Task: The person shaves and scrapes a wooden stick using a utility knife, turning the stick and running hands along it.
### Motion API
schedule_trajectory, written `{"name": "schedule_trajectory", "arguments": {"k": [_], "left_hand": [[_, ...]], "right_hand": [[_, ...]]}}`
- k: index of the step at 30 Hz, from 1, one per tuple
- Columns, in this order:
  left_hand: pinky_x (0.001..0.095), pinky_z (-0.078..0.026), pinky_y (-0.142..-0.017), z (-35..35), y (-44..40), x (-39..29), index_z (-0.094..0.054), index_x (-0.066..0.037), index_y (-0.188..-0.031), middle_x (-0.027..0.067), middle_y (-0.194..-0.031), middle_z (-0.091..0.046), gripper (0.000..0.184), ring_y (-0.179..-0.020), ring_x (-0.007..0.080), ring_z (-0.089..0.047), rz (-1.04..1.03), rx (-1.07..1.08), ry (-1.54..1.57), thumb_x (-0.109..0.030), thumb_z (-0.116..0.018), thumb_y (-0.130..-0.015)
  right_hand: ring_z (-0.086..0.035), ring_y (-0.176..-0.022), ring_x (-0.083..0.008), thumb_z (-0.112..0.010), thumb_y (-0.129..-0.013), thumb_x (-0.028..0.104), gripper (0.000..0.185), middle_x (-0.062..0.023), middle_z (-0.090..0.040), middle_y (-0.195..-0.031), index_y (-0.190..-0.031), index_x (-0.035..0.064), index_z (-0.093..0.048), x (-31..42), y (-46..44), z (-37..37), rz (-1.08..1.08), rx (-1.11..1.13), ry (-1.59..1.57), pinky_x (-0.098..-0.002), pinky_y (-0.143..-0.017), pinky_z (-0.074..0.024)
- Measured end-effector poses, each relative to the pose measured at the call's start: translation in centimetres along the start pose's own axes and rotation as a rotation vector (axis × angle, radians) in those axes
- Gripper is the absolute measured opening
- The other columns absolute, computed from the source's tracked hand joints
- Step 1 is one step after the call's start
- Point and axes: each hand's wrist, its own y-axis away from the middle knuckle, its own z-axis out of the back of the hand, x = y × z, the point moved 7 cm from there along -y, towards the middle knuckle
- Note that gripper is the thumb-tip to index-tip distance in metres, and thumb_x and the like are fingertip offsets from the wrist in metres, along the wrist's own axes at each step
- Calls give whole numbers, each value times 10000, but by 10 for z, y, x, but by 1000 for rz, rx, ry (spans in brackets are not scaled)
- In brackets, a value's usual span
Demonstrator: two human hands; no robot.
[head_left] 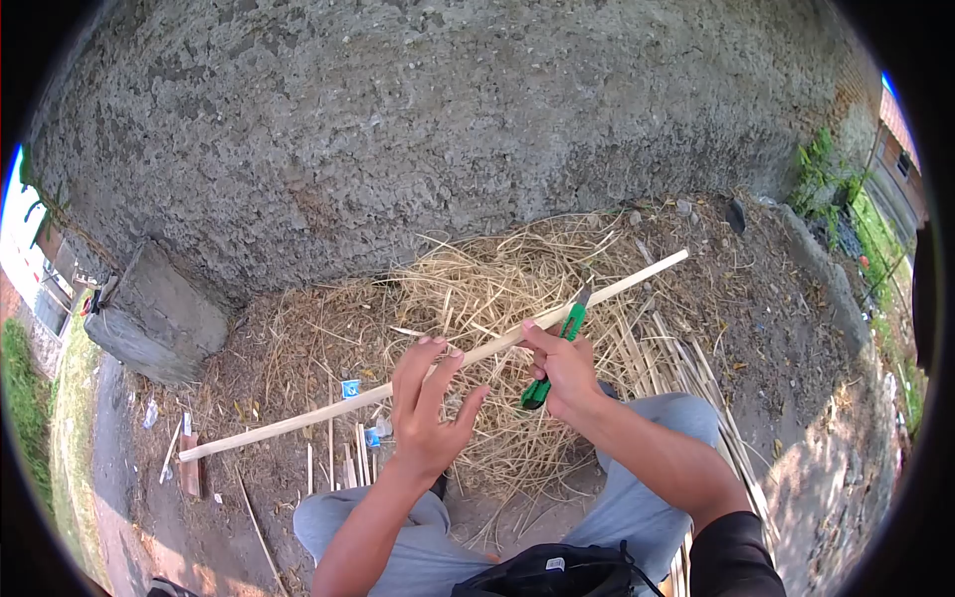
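A long pale strip of split bamboo or wood (pixel 298 423) lies slantwise across the view, its right end higher. My right hand (pixel 569 373) is closed around a green box cutter (pixel 574 320). The cutter's blade is out and points up beside the strip, and my right thumb and fingertips are at the strip. My left hand (pixel 426 418) has its fingers stretched and spread, with the fingertips at the strip's near middle. Whether they press on it I cannot tell. Beneath the strip is a heap of thin curled shavings (pixel 497 274).
A rough grey wall (pixel 428 129) rises in front. At left stands a concrete block (pixel 164 318). More split strips (pixel 637 363) lie by my right leg, with short pieces (pixel 360 453) near my left knee. Blue wrappers (pixel 350 388) litter the dirt.
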Motion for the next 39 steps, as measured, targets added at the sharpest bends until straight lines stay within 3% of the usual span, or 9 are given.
{"name": "schedule_trajectory", "arguments": {"k": [1, 3, 4, 8, 12, 20, 30, 35, 39], "left_hand": [[402, -505, -900, -2, 1, 0, -602, -31, -1182, 130, -1189, -569, 505, -1142, 242, -560, -1, 1, -1, 64, -762, -713], [391, -513, -986, -9, 14, 38, -489, -14, -1272, 153, -1340, -457, 627, -1224, 241, -510, 521, -162, 824, 174, -705, -714], [343, -545, -972, -10, 14, 44, -440, -9, -1290, 131, -1382, -411, 640, -1249, 215, -481, 576, -138, 904, 211, -657, -729], [318, -608, -866, -11, 17, 57, -479, -3, -1224, 127, -1368, -400, 557, -1227, 188, -491, 678, -106, 967, 200, -664, -740], [326, -601, -882, -11, 19, 59, -491, 4, -1225, 129, -1364, -415, 563, -1212, 191, -502, 697, -107, 951, 197, -676, -730], [294, -598, -865, -11, 20, 59, -598, 14, -1030, 97, -1303, -425, 321, -1147, 147, -516, 703, -80, 823, 157, -690, -758], [307, -587, -825, -11, 31, 76, -619, 4, -1025, 104, -1242, -491, 205, -1081, 140, -549, 669, -84, 696, 102, -630, -844], [330, -582, -788, -30, 43, 78, -601, 19, -1138, 96, -1138, -590, 262, -998, 155, -589, 1152, 41, 924, -155, -636, -946], [346, -580, -757, -32, 51, 86, -592, 12, -1148, 114, -1123, -598, 341, -954, 170, -599, 1249, -76, 1115, -253, -654, -943]], "right_hand": [[-382, -496, -50, -710, -893, 151, 158, -70, -632, -769, -862, 34, -608, 5, -4, 1, 0, 1, -2, -240, -453, -325], [-358, -510, -43, -706, -897, 157, 188, -86, -631, -796, -883, 36, -563, 23, -14, 6, 81, -25, -28, -227, -467, -325], [-357, -513, -46, -703, -897, 152, 177, -92, -635, -810, -898, 28, -576, 31, -17, 9, 135, -56, -18, -232, -469, -326], [-359, -505, -60, -696, -902, 170, 185, -112, -669, -855, -954, 14, -611, 50, -22, 16, 208, -87, -22, -249, -474, -339], [-359, -510, -60, -695, -904, 179, 189, -104, -663, -850, -962, 19, -612, 51, -25, 21, 200, -93, -93, -247, -482, -341], [-358, -509, -57, -696, -901, 174, 180, -88, -647, -828, -938, 19, -613, 58, -26, 25, 203, -114, -89, -247, -480, -332], [-380, -512, -63, -706, -889, 162, 172, -85, -633, -783, -924, 19, -618, 66, -24, 26, 269, -106, -68, -247, -477, -331], [-371, -510, -56, -713, -884, 150, 162, -80, -633, -800, -931, 23, -624, 60, -17, 16, 202, -50, -83, -248, -478, -340], [-366, -509, -49, -722, -881, 160, 176, -77, -634, -806, -938, 26, -624, 48, -18, 13, 176, -10, -61, -243, -470, -340]]}}
